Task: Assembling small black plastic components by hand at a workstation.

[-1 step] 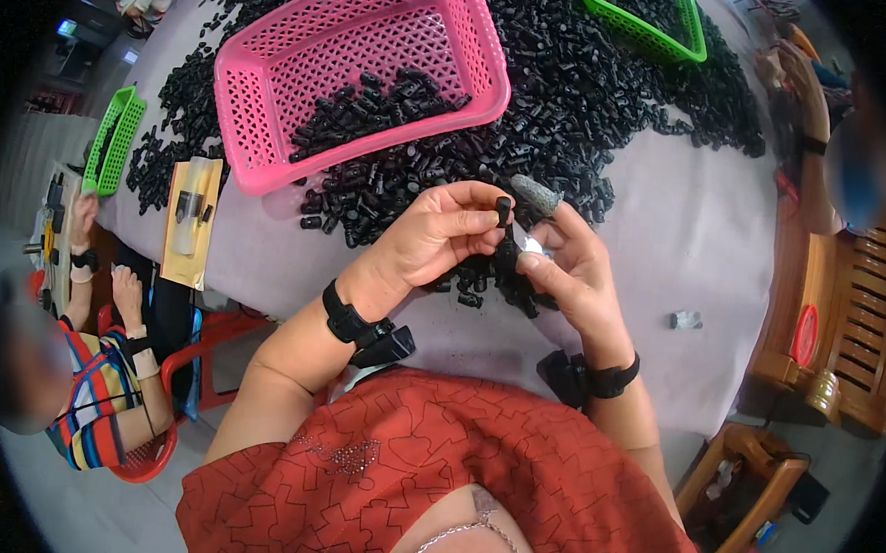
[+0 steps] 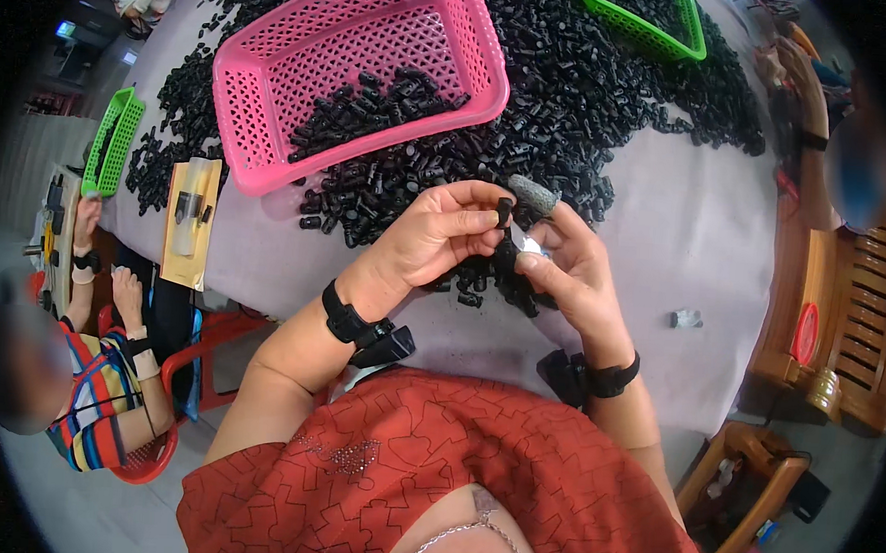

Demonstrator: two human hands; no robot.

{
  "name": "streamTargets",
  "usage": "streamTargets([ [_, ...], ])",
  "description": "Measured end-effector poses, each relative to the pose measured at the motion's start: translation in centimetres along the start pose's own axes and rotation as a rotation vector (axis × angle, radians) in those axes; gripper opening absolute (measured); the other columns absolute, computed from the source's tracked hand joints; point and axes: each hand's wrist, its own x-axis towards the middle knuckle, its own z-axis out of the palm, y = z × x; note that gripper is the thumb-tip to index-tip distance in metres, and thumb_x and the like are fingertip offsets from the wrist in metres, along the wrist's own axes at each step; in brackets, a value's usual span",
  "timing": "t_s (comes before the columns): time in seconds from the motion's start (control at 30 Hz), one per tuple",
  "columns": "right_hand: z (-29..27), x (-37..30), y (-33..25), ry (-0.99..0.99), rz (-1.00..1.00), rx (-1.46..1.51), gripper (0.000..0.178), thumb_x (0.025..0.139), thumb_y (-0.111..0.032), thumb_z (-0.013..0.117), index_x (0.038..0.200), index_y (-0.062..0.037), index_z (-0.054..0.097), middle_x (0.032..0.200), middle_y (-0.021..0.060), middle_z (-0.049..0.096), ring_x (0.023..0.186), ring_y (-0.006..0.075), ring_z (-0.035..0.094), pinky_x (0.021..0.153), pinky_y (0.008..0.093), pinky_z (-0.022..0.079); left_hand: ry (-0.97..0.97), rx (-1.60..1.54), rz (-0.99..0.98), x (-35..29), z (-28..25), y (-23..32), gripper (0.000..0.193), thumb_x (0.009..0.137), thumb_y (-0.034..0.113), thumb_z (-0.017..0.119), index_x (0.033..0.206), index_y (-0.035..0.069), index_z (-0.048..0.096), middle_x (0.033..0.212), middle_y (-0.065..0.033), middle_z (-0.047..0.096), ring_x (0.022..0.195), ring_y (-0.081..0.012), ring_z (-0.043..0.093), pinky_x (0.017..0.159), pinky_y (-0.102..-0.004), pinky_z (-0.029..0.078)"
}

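Observation:
My left hand (image 2: 443, 228) pinches a small black cylindrical part (image 2: 504, 212) upright between thumb and fingertips. In my right hand (image 2: 576, 268) a small shiny metal blade (image 2: 527, 243) is gripped between thumb and fingers, its tip close beside the part; whether they touch I cannot tell. A grey textured finger cover (image 2: 534, 194) sits on the right index finger. Below and behind both hands spreads a heap of similar black parts (image 2: 562, 113). Beyond my left hand stands a pink perforated basket (image 2: 370, 141), partly filled with such parts.
Green baskets stand at the far right (image 2: 655, 49) and left (image 2: 119, 144). A yellow card with a clear tube (image 2: 185, 223) lies left; a small grey piece (image 2: 686, 319) lies right on the pale cloth (image 2: 686, 219). A person in a striped shirt (image 2: 107, 384) sits left, another person (image 2: 859, 178) right.
The blade in my right hand has turned slightly and shows more of its face beside the black part. The right fingers have shifted a little; my left hand holds still.

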Motion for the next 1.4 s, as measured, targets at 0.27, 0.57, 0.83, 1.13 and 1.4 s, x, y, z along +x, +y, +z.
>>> streamTargets([
  [0.27, -0.1, 0.0, 0.1, -0.022, 0.012, -0.083, 0.053, 0.087, -0.007, 0.064, 0.137, -0.001, 0.045, 0.088, -0.0035, 0.053, 0.08, 0.0039, 0.048, 0.071, 0.0186, 0.039, -0.02, -0.093, -0.057, 0.1, 1.3, -0.1, 0.033, 0.093, 0.01, 0.059, 0.124, 0.003, 0.051, 0.098, -0.0075, 0.064, 0.076, -0.0118, 0.066, 0.069, -0.0217, 0.057],
  [0.57, -0.3, 0.0, -0.1, -0.103, 0.073, -0.001, 0.046, 0.088, -0.01, 0.065, 0.129, 0.0006, 0.05, 0.082, -0.0049, 0.052, 0.072, 0.0026, 0.047, 0.061, 0.0178, 0.038, -0.04, -0.075, -0.038, 0.1, 1.1, -0.1, 0.039, 0.092, 0.01, 0.059, 0.128, 0.002, 0.049, 0.097, -0.0083, 0.063, 0.072, -0.0114, 0.064, 0.065, -0.0231, 0.056],
  [0.83, -0.5, -0.1, 0.6, -0.11, 0.092, 0.091, 0.041, 0.088, -0.012, 0.065, 0.125, -0.0004, 0.052, 0.077, -0.0051, 0.052, 0.063, 0.0013, 0.043, 0.053, 0.0168, 0.033, -0.083, -0.044, -0.044, 0.0, 1.2, 0.0, 0.044, 0.09, 0.008, 0.061, 0.13, 0.0, 0.047, 0.099, -0.0077, 0.063, 0.071, -0.0102, 0.063, 0.064, -0.0221, 0.055],
  [1.13, -0.9, 0.0, 1.0, -0.047, 0.106, 0.085, 0.037, 0.09, -0.012, 0.063, 0.124, 0.0003, 0.056, 0.076, -0.0042, 0.054, 0.061, 0.0024, 0.044, 0.051, 0.0173, 0.034, -0.102, -0.017, -0.072, 0.0, 1.5, 0.1, 0.047, 0.088, 0.007, 0.063, 0.132, 0.0, 0.047, 0.1, -0.0069, 0.062, 0.072, -0.011, 0.061, 0.063, -0.0227, 0.053],
  [1.4, -0.9, 0.2, 1.5, 0.166, -0.027, 0.126, 0.033, 0.091, -0.008, 0.061, 0.123, -0.0003, 0.056, 0.078, -0.0025, 0.057, 0.059, 0.0019, 0.044, 0.049, 0.0157, 0.032, 0.101, 0.092, 0.027, -0.3, 1.5, 0.5, 0.032, 0.09, 0.008, 0.061, 0.121, -0.001, 0.057, 0.099, -0.008, 0.064, 0.073, -0.012, 0.061, 0.068, -0.0249, 0.054],
])
